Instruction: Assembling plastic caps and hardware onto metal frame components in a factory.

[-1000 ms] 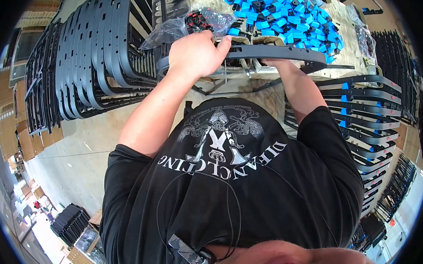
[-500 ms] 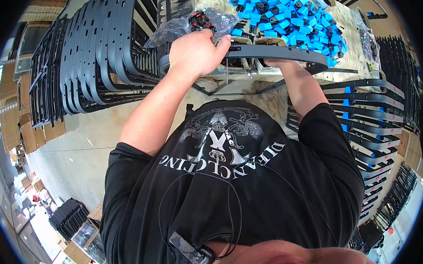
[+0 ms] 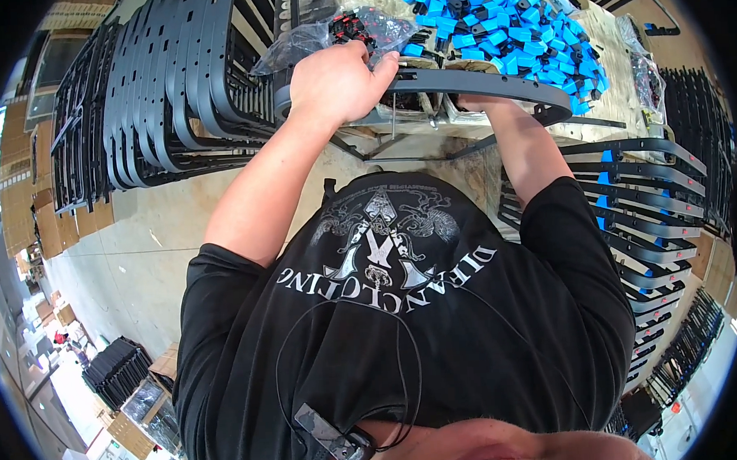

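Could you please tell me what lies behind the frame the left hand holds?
Beyond the frame are a pile of blue and black parts and a clear bag with black and red pieces. The right hand shows partly; its fingertips are hidden.

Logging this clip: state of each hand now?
Left hand: holding the dark curved frame.
Right hand: mostly hidden; open or closed cannot be told.

On my feed, white capitals (image 3: 387,306) run upside down across the black shirt (image 3: 456,358), with smaller, blurred lettering (image 3: 379,189) above them.
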Motion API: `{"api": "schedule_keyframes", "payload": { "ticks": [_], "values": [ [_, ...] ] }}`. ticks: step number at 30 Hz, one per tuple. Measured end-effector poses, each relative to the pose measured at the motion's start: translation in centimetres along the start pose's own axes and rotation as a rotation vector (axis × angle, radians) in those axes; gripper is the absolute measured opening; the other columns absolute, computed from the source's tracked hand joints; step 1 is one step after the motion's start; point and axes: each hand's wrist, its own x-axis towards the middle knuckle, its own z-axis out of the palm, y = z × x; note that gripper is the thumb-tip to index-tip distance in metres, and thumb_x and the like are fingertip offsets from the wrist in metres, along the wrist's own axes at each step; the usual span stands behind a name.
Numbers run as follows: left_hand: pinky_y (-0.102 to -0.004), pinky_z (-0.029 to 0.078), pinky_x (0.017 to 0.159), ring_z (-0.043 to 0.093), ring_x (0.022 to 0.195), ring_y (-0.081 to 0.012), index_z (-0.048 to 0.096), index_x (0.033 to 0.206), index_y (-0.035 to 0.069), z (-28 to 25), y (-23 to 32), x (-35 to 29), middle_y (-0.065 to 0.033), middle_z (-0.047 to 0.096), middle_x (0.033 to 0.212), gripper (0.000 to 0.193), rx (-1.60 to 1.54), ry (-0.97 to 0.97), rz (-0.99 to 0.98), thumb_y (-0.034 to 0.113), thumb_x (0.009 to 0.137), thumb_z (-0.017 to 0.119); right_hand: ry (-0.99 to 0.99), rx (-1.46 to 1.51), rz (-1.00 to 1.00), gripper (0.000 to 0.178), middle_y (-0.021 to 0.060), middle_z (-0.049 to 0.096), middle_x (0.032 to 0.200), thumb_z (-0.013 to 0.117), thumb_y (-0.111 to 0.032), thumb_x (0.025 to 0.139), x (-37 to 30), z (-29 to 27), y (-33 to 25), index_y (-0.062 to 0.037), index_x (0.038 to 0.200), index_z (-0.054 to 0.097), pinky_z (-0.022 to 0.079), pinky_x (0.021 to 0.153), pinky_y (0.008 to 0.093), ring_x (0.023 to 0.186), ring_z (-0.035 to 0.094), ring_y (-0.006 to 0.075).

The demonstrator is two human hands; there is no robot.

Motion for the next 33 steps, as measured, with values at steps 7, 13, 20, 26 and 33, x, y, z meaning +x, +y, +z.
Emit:
{"api": "schedule_keyframes", "payload": {
  "ticks": [7,13,20,26,33],
  "values": [
    [-0.0455,0.055,0.078,0.071,0.089,-0.0340,0.073,0.099,0.010,0.6,-0.2,-0.2,-0.0151,0.073,0.087,0.061,-0.005,0.074,0.030,0.064,0.093,0.048,0.370,0.939,0.057,0.023,0.0085,0.070,0.106,0.058,-0.023,0.094,-3.2,-0.1,-0.8,-0.0107,0.111,0.066,0.054,0.085,0.0411,0.102,0.067,0.0253],
    [-0.0430,0.050,0.072,0.067,0.081,-0.0302,0.068,0.093,0.009,3.6,-2.3,-0.4,-0.0083,0.070,0.084,0.029,-0.126,0.648,0.422,0.037,0.085,0.069,0.182,2.683,-0.112,0.020,0.0085,0.063,0.096,0.050,-0.024,0.102,-16.3,-6.0,-5.4,-0.0069,0.106,0.061,0.048,0.067,0.0292,0.082,0.063,0.0201],
    [-0.0397,0.048,0.070,0.062,0.069,-0.0265,0.065,0.082,0.004,12.3,-4.1,-5.6,-0.0103,0.065,0.075,0.019,-0.669,0.263,0.546,0.021,0.082,0.073,0.075,2.718,0.179,0.024,0.0032,0.049,0.079,0.050,-0.031,0.103,-23.2,-2.5,-7.0,-0.0097,0.093,0.049,0.033,0.052,0.0273,0.062,0.044,0.0153],
    [-0.0374,0.054,0.065,0.066,0.070,-0.0179,0.070,0.098,-0.004,24.1,-4.5,1.9,-0.0089,0.071,0.083,0.035,-1.149,-0.700,-0.270,0.031,0.095,0.064,0.195,2.583,0.731,0.023,0.0008,0.049,0.073,0.050,-0.031,0.103,-27.2,1.9,-8.9,-0.0122,0.090,0.051,0.034,0.054,0.0300,0.059,0.045,0.0155],
    [-0.0491,0.055,0.083,0.069,0.090,-0.0448,0.071,0.092,-0.007,20.2,1.4,2.4,-0.0303,0.070,0.094,0.051,-0.339,-0.373,0.239,0.043,0.093,0.059,0.340,2.368,1.030,0.026,0.0010,0.054,0.072,0.052,-0.031,0.102,-32.2,8.5,-12.5,-0.0097,0.087,0.054,0.038,0.057,0.0296,0.063,0.050,0.0160]
  ]
}}
